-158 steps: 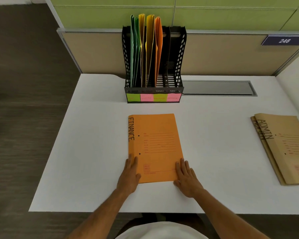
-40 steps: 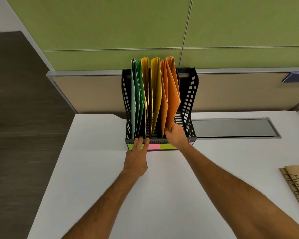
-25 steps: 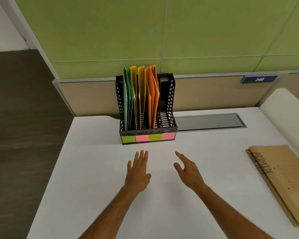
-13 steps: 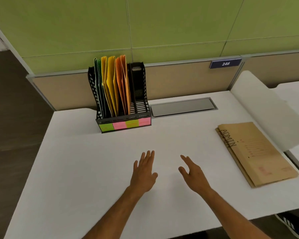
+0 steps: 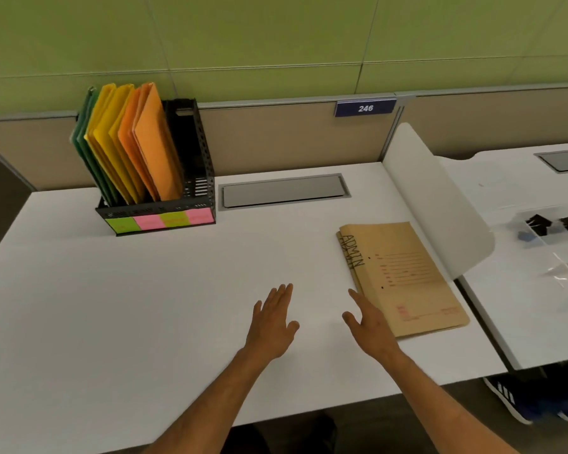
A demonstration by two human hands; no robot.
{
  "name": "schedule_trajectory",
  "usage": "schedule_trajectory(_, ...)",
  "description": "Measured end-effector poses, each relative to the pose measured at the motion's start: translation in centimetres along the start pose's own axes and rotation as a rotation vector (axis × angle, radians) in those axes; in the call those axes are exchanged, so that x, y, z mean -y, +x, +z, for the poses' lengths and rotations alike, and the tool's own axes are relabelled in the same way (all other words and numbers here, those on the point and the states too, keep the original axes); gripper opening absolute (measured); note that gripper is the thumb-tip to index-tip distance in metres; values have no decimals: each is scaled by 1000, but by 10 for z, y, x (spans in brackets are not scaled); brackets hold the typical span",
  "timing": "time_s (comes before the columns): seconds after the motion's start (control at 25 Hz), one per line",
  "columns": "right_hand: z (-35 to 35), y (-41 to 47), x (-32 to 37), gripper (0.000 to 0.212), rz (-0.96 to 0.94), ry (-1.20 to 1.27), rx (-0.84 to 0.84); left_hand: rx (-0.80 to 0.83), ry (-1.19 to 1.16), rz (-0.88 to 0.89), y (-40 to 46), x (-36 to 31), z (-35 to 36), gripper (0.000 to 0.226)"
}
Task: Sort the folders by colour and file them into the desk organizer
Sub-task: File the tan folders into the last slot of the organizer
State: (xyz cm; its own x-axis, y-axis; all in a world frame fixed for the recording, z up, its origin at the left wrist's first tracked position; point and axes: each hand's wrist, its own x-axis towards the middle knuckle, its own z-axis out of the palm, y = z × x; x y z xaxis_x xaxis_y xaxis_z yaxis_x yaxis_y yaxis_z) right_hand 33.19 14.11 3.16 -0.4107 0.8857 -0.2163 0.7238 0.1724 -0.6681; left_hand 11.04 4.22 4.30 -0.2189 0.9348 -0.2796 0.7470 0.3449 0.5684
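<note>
A black desk organizer (image 5: 204,178) stands at the back left of the white desk (image 5: 128,306). It holds green folders (image 5: 84,139), yellow folders (image 5: 107,136) and orange folders (image 5: 151,139); its rightmost slot is empty. Two brown folders marked ADMIN (image 5: 407,276) lie stacked flat on the right side of the desk. My left hand (image 5: 271,322) hovers open over the middle of the desk. My right hand (image 5: 369,322) is open too, its fingers just left of the brown stack's near edge, holding nothing.
A grey cable hatch (image 5: 282,191) is set into the desk behind the brown folders. A white curved divider (image 5: 440,204) separates this desk from the neighbouring desk (image 5: 538,290), which bears small black clips and clear bags. A blue 246 sign (image 5: 365,108) hangs on the partition.
The orange FINANCE folder went from the desk into the organizer beside the other orange one. Both hands drew back empty, and the view swung right, bringing the brown folders close to my right hand.
</note>
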Motion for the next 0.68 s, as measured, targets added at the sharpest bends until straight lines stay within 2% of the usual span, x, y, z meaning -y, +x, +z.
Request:
schedule_trajectory(0.24, -46, 16, -59, 61, 104, -23, 17, 13, -141, -35, 24, -51, 38, 69)
schedule_trajectory(0.4, -72, 32, -102, 66, 250, -19, 19, 78, -210, -54, 54, -76, 64, 64)
schedule_trajectory(0.48, -84, 43, -119, 71, 263, -78, 107, 123, -261, -94, 69, -89, 77, 63)
schedule_trajectory(0.6, -80, 53, -132, 72, 167, -231, 287, 198, -326, -168, 85, -98, 95, 64)
schedule_trajectory(0.68, -63, 50, -132, 73, 132, -299, 325, 225, -386, -228, 91, -99, 100, 66)
